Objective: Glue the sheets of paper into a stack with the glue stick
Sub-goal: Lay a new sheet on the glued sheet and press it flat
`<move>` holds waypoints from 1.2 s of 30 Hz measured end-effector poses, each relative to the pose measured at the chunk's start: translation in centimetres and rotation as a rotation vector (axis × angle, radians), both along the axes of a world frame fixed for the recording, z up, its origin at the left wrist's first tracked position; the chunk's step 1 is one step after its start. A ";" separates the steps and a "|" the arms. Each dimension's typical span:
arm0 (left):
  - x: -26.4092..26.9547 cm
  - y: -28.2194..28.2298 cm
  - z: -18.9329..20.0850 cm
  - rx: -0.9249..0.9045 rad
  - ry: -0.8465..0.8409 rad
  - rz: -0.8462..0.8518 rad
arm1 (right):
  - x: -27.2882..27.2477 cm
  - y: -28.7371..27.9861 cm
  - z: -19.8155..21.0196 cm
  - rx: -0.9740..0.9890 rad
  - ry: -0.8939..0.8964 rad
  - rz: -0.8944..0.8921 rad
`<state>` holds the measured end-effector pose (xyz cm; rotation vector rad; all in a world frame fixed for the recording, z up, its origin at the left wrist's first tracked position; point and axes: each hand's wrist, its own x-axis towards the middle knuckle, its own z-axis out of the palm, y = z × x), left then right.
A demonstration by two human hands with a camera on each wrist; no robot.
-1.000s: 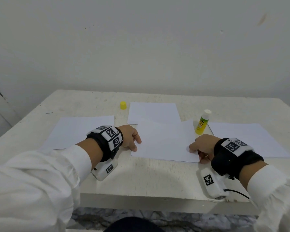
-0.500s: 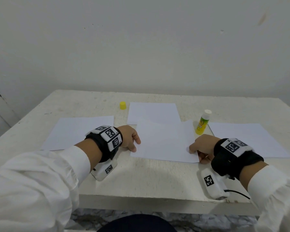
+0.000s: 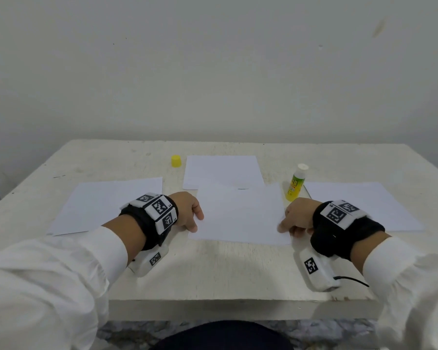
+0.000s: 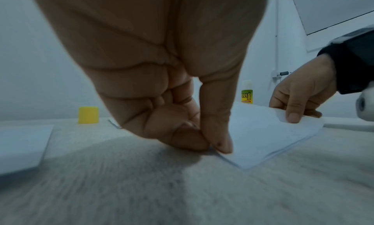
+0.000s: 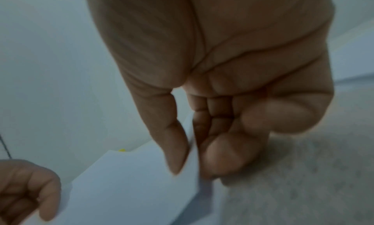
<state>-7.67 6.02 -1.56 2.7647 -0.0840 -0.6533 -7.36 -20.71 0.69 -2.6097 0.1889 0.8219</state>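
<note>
A person's two hands hold a white rectangular sheet of paper [image 3: 240, 213] at the near middle of the pale worn desk [image 3: 213, 274], its long axis running left to right between them. The left hand [image 3: 187, 210] pinches the sheet's left edge between thumb and curled forefinger; the right hand [image 3: 299, 215] pinches the right edge, lifting it slightly off the desk. The sheet's far edge overlaps a second white sheet [image 3: 223, 170] behind it. The uncapped yellow-green glue stick [image 3: 295, 183] stands upright just beyond the held sheet's far right corner, nearer the right hand, likely its next reach. Its small yellow cap [image 3: 176, 161] sits beyond the sheet's far left.
</note>
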 end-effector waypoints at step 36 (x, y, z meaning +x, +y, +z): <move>-1.0 -0.3 1.4 0.161 0.074 0.010 | -0.2 2.8 0.4 -0.376 -0.106 0.395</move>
